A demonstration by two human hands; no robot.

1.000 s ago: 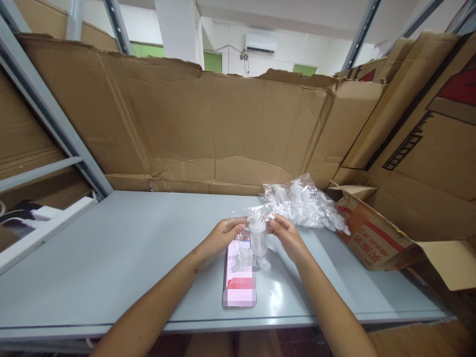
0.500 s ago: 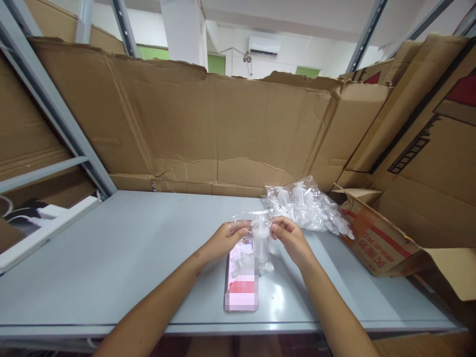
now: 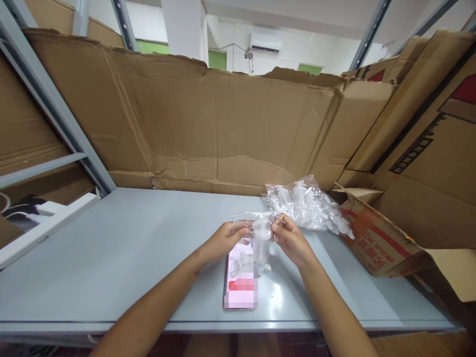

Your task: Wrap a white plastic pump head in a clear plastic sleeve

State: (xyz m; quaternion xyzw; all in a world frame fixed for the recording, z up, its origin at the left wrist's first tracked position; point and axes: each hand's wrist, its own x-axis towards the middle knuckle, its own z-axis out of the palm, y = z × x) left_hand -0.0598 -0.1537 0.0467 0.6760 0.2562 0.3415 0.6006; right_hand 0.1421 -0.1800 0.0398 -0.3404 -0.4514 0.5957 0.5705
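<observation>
Between my two hands hangs a clear plastic bag [image 3: 261, 265] with a white, ribbed, syringe-like plastic piece [image 3: 262, 243] and smaller white pieces inside. My left hand [image 3: 229, 235] pinches the bag's upper left edge, its fingers partly behind the film. On the other side, my right hand [image 3: 289, 237] pinches the upper right edge between thumb and fingers. Below the bag a phone [image 3: 240, 296] with a lit pink screen lies flat on the grey table; the bag covers its upper right part.
Behind my right hand lies a heap of similar filled clear bags [image 3: 305, 206]. An open cardboard box [image 3: 383, 248] stands at the right. Cardboard sheets [image 3: 238, 124] wall the back of the grey table [image 3: 148, 238]. A white power strip [image 3: 48, 230] runs along the left.
Both hands keep hold of the bag at nearly the same spot. My right hand has shifted slightly, and the view has tilted a little.
</observation>
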